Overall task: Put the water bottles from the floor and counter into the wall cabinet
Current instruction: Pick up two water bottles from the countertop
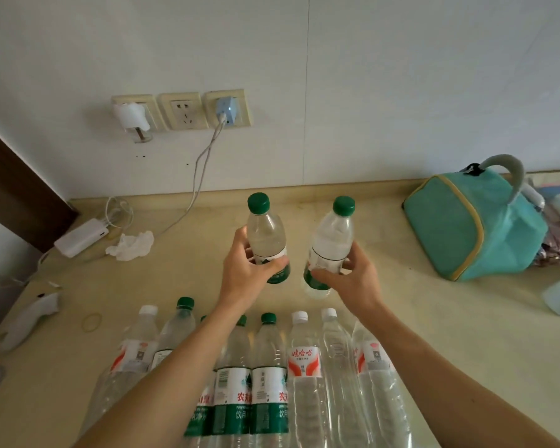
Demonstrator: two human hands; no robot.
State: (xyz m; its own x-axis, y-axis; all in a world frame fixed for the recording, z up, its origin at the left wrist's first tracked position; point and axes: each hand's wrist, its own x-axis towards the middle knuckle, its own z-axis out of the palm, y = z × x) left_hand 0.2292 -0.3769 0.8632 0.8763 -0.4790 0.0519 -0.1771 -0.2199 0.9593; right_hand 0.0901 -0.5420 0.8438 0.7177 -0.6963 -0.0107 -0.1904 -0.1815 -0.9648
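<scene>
Above the surface (434, 318), the left hand (244, 273) wraps an upright green-capped bottle (267, 240), cap up, while the right hand (349, 279) grips another bottle (330, 247), cap tilted up-right.

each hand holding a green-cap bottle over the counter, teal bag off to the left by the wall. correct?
Not quite. The head view shows the teal bag on the right by the wall. Left hand and right hand each hold a green-cap bottle over the counter.
</scene>
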